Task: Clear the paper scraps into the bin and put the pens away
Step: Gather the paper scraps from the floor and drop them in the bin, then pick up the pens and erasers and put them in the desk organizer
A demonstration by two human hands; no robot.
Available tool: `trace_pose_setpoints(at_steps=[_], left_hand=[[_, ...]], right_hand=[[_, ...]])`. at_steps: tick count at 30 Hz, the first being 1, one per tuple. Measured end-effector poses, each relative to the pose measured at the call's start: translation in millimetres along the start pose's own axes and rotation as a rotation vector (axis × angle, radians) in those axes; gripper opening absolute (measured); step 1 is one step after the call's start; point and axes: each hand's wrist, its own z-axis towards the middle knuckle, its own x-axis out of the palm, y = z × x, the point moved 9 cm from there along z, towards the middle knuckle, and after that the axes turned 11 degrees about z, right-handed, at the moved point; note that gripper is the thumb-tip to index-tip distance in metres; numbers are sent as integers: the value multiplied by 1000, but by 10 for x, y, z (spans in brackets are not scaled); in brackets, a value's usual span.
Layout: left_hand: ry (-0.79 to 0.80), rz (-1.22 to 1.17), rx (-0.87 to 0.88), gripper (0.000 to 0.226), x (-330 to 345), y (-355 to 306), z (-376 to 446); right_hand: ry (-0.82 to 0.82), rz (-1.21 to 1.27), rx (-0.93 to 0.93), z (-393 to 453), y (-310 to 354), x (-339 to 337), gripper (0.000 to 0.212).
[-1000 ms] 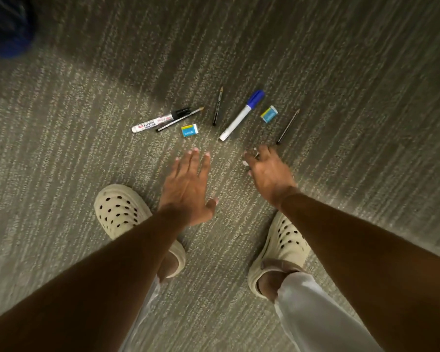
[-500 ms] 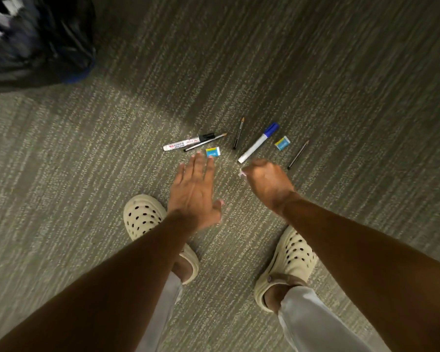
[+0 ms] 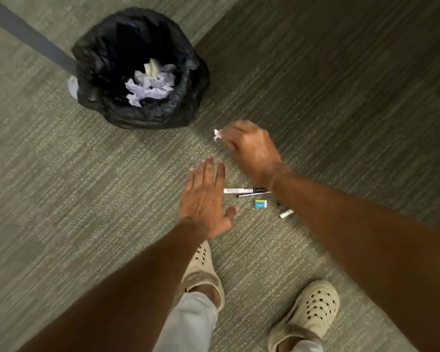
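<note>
Pinching a small white paper scrap (image 3: 217, 134) at its fingertips, right hand (image 3: 252, 151) hangs over the carpet floor (image 3: 87, 199), near the black-lined bin (image 3: 140, 69). Left hand (image 3: 205, 199) flat, fingers spread, empty. White marker (image 3: 244, 191) lies just beside it, thin pen (image 3: 252, 194) alongside.

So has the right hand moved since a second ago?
Yes. The right hand, pinching a paper scrap, has left the pens, passing beyond the white marker toward the bin.

Right hand (image 3: 252, 151) pinches a white paper scrap (image 3: 217, 135) near the black-lined bin (image 3: 140, 69); left hand (image 3: 205, 199) hovers flat, fingers spread, beside the marker (image 3: 244, 191).
</note>
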Motion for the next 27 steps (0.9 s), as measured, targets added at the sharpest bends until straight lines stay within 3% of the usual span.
trace_pose_setpoints(at_steps=[5, 12, 14, 17, 27], left_hand=[[-49, -78, -28, 100, -178, 358, 32], [-138, -114, -104, 101, -409, 943, 332], [-140, -107, -97, 102, -418, 1055, 401], [-133, -85, -82, 102, -370, 1088, 405], [-71, -29, -5, 98, -187, 691, 284]], right_hand=[[-120, 28, -224, 903, 689, -14, 10], [-31, -98, -326, 1797, 1036, 357, 11], [121, -192, -309, 1928, 1028, 563, 17], [312, -289, -195, 1929, 855, 754, 47], [249, -235, -22, 976, 187, 355, 69]])
